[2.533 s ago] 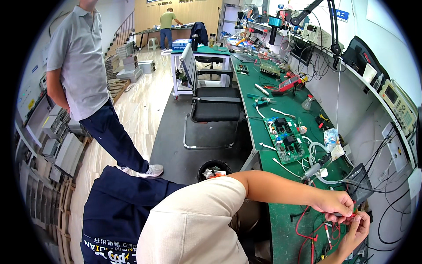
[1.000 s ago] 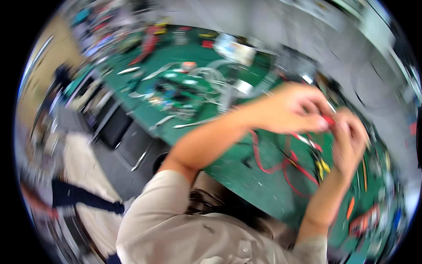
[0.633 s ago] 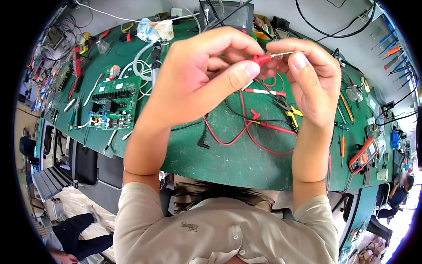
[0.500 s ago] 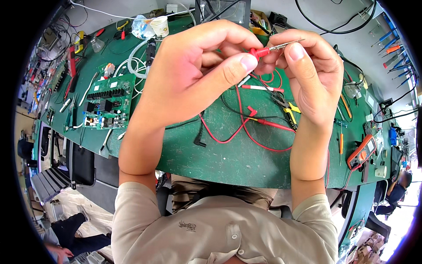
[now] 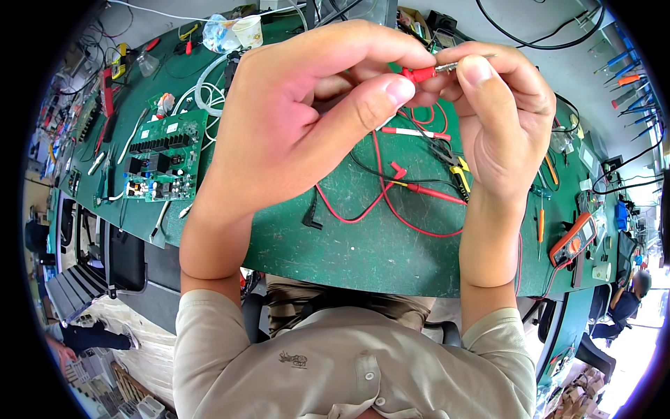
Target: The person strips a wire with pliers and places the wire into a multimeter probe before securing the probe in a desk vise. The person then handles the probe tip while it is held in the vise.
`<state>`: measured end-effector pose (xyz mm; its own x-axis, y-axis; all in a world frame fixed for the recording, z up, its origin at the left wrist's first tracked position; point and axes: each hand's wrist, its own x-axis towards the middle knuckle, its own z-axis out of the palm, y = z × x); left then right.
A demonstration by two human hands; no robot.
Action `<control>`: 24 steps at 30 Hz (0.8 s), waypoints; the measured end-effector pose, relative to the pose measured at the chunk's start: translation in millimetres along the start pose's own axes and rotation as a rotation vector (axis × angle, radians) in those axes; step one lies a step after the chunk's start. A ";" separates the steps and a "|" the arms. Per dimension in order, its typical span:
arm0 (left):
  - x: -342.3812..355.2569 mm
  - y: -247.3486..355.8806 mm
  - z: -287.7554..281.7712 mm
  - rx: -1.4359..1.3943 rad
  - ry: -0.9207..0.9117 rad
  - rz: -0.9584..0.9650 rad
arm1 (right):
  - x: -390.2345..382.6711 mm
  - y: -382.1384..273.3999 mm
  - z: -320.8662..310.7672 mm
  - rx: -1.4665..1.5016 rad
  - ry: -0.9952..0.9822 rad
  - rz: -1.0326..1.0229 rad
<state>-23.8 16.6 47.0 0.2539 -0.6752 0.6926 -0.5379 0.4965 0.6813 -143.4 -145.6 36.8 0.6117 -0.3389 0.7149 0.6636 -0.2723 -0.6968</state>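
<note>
Above the far part of the bench, my left hand (image 5: 300, 126) is closed around a red test probe (image 5: 421, 74), with its thumb and forefinger at the front of the red body. The rest of the probe is hidden in that hand. My right hand (image 5: 502, 122) pinches the probe's thin metal tip (image 5: 447, 67) between thumb and forefinger; the point sticks out past them. Beneath the hands, red and black test leads (image 5: 356, 221) lie looped on the green bench. Another red probe (image 5: 436, 194) rests there near yellow-and-black pliers (image 5: 459, 173).
A green circuit board (image 5: 164, 159) lies to the left beside white cables. An orange multimeter (image 5: 574, 241) sits at the right, near an orange-handled screwdriver (image 5: 541, 225). A paper cup (image 5: 248, 31) stands at the back. Blue-handled tools hang on the right wall.
My right thumb and forefinger have closed further over the metal tip, so less of it shows. Both hands have shifted slightly, the left one leftward and up.
</note>
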 end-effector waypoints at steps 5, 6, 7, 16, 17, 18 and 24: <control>1.7 -3.6 -0.3 0.000 -0.026 -0.033 | 0.8 1.4 -0.4 -0.048 0.010 0.012; 2.2 -4.0 -0.5 0.004 -0.029 -0.038 | 1.2 0.2 1.1 -0.060 0.019 0.021; 2.7 -4.6 -0.8 -0.018 -0.033 -0.042 | 1.7 -1.5 3.9 -0.054 0.032 0.040; 3.5 -6.6 -0.5 -0.079 -0.019 -0.109 | 2.9 -4.4 6.5 0.143 -0.016 0.074; 3.5 -7.3 -0.6 -0.086 -0.019 -0.105 | 2.9 -4.0 6.1 0.158 -0.023 0.077; 3.4 -7.6 -0.6 -0.094 -0.019 -0.101 | 3.0 -3.5 5.8 0.173 -0.029 0.080; 3.1 -3.9 1.1 -0.110 -0.001 -0.167 | 3.4 -1.1 2.3 0.092 -0.005 0.070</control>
<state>-21.8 11.9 46.2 0.3314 -0.7534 0.5679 -0.3972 0.4346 0.8083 -141.1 -144.4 40.1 0.6597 -0.3498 0.6651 0.6557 -0.1645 -0.7369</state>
